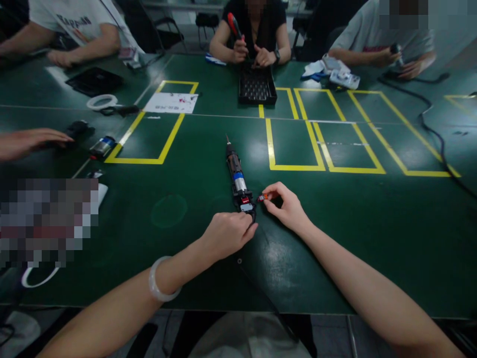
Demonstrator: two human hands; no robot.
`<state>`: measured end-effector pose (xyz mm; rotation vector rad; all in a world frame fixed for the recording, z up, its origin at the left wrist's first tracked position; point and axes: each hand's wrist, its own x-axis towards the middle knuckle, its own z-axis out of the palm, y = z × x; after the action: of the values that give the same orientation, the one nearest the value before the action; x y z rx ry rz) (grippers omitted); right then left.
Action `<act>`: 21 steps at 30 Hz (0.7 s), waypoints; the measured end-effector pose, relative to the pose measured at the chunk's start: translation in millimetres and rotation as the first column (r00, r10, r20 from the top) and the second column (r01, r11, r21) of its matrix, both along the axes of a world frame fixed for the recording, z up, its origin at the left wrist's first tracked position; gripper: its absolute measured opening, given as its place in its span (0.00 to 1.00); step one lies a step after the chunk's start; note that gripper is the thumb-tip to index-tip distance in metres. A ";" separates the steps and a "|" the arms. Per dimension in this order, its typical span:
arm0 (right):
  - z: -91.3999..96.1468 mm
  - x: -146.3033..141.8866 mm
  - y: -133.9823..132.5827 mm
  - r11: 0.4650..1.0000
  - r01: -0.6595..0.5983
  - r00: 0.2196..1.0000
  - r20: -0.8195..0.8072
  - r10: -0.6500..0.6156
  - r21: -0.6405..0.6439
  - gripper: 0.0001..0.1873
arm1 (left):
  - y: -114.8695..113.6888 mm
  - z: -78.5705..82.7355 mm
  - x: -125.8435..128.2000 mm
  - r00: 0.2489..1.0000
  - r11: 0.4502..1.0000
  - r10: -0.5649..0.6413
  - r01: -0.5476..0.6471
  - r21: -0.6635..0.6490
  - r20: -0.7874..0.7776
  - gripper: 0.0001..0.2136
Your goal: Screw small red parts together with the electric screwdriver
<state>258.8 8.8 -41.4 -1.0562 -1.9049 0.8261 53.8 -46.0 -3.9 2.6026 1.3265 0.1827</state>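
Note:
An opened electric screwdriver [239,180] lies on the green table, its thin bit pointing away from me. Its silver and blue motor and a red part near the rear are exposed. My left hand [228,233] is closed around the rear end, and its fingers hide part of that end. Close to the right side of the screwdriver, my right hand [286,208] pinches a small red and orange part [262,197] between thumb and fingertips. The part is too small to name. A small ring [239,261] rests on the table below my left hand.
Yellow tape outlines [297,167] mark the table. Across from me, a person holds a red and black tool [233,25] above a black tray [257,101]. At left lie a loose motor [103,147] and a tape roll [101,102]. A black cable [442,139] runs along the right.

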 end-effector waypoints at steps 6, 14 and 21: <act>4.1 -2.7 -2.5 0.998 -0.063 0.990 0.127 0.063 0.003 0.09 | 1.9 1.9 -5.5 0.993 0.993 -0.107 0.109 -0.036 0.044 0.15; 8.8 -1.3 -1.7 0.986 -0.165 0.965 0.212 0.156 0.023 0.09 | 8.9 7.5 -17.1 0.985 0.982 -0.170 0.172 -0.076 0.035 0.15; 8.8 -8.3 -3.7 0.991 -0.132 0.978 0.165 0.129 0.009 0.11 | 11.7 7.7 -23.4 0.978 0.979 -0.200 0.201 -0.018 0.051 0.15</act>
<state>250.6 5.1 -32.6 -1.0221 -2.1362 0.8123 30.4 -34.3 3.8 2.6728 1.0351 0.1960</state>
